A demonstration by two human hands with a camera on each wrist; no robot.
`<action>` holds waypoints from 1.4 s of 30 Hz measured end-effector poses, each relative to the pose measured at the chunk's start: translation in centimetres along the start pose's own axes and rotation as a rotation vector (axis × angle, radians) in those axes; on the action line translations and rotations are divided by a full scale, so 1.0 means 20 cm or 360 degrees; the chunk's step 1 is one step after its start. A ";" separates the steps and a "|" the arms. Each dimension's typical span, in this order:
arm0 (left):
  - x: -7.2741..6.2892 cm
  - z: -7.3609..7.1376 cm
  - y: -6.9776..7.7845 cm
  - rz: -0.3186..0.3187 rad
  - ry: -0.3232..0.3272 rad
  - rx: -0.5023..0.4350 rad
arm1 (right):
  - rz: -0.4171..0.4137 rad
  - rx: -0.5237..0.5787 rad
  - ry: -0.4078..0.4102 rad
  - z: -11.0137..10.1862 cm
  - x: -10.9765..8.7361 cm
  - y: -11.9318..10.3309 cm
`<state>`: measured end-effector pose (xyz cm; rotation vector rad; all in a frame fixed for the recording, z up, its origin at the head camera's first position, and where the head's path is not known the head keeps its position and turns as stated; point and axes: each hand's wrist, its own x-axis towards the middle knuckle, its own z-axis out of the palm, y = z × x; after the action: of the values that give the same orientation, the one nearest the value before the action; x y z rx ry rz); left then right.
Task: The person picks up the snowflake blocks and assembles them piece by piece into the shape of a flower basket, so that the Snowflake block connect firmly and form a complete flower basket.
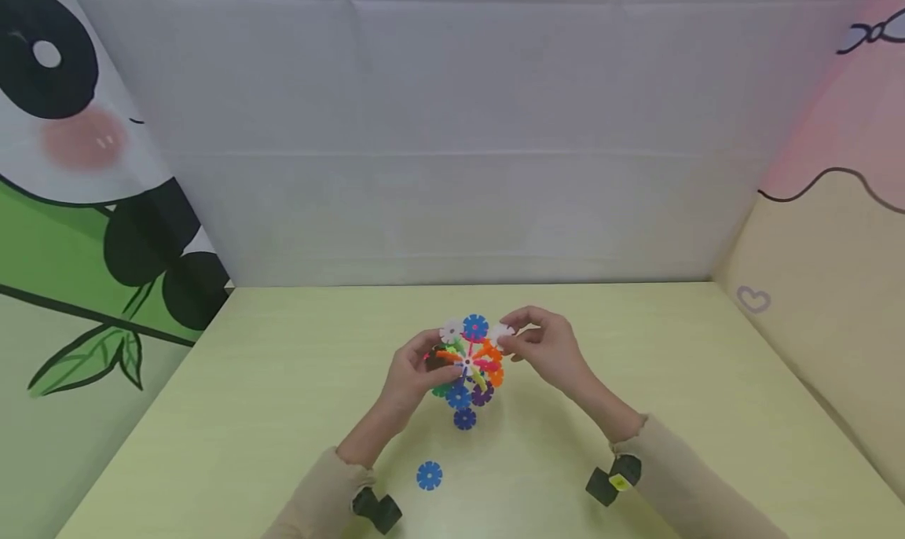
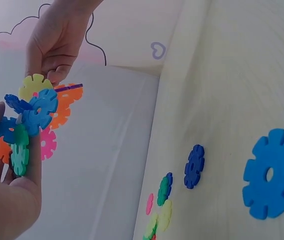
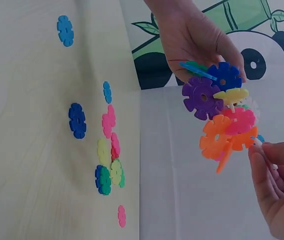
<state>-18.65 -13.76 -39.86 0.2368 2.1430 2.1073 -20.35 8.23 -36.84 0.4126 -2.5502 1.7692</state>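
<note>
A cluster of interlocking plastic snowflake discs [image 1: 488, 364] in orange, pink, blue, purple, green and white is held above the table. My left hand [image 1: 408, 378] grips it from the left, thumb across the near side in the head view. At its upper right edge, my right hand [image 1: 555, 352] pinches a white snowflake disc [image 1: 500, 332] between thumb and fingers. Whether that disc is slotted into the cluster cannot be told. In the right wrist view, orange discs [image 3: 214, 136] and a purple disc [image 3: 201, 97] stand out on the cluster.
On the pale yellow table [image 1: 297, 366] lie a loose blue disc [image 1: 429, 475] and a dark blue disc [image 3: 77, 120]. Several pink, yellow and green discs [image 3: 116, 171] lie farther back beneath the cluster. A white wall [image 1: 459, 146] rises behind the table, with printed panels either side.
</note>
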 end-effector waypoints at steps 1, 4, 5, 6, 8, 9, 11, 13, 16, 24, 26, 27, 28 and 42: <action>0.00 0.00 0.00 0.0001 0.0008 0.0006 | -0.0004 -0.0012 0.0006 0.00 0.00 0.00; 0.00 0.00 -0.01 0.0011 0.0021 0.0022 | -0.0020 -0.0054 0.0012 0.00 -0.01 -0.01; 0.00 0.00 -0.01 0.0016 0.0021 0.0027 | -0.0027 -0.0073 0.0005 0.00 -0.01 -0.01; 0.00 0.00 -0.01 0.0019 0.0020 0.0026 | -0.0036 -0.0093 -0.0005 0.00 -0.01 -0.01; 0.00 0.00 -0.01 0.0033 -0.0001 0.0032 | -0.0073 -0.0139 -0.0033 0.00 -0.01 -0.01; 0.00 0.00 -0.01 0.0040 -0.0013 0.0036 | -0.0095 -0.0158 -0.0046 0.00 -0.01 -0.01; 0.00 0.01 -0.01 0.0051 -0.0023 0.0045 | -0.0146 -0.0178 -0.0066 0.00 -0.01 0.00; 0.00 0.01 0.00 0.0076 -0.0023 0.0083 | -0.0200 -0.0164 -0.0062 0.01 0.00 0.00; -0.01 0.04 0.00 0.0138 0.0033 0.0157 | -0.0256 -0.0122 -0.0004 0.03 -0.01 0.01; 0.00 0.08 0.01 0.0275 0.0265 0.0108 | -0.0347 -0.0061 0.0245 0.09 -0.03 -0.02; 0.00 0.09 0.01 0.0301 0.0298 0.0087 | -0.0372 -0.0063 0.0296 0.10 -0.04 -0.02; 0.00 0.09 0.01 0.0311 0.0311 0.0081 | -0.0387 -0.0066 0.0321 0.11 -0.04 -0.03; -0.01 0.10 0.01 0.0317 0.0321 0.0079 | -0.0406 -0.0076 0.0346 0.12 -0.04 -0.03; -0.01 0.12 -0.06 0.0242 0.0414 0.0097 | -0.0365 -0.0111 0.0433 0.19 -0.04 0.00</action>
<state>-18.07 -11.50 -41.01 0.1421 2.4068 2.2688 -18.96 4.91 -38.25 0.4114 -2.2693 1.5360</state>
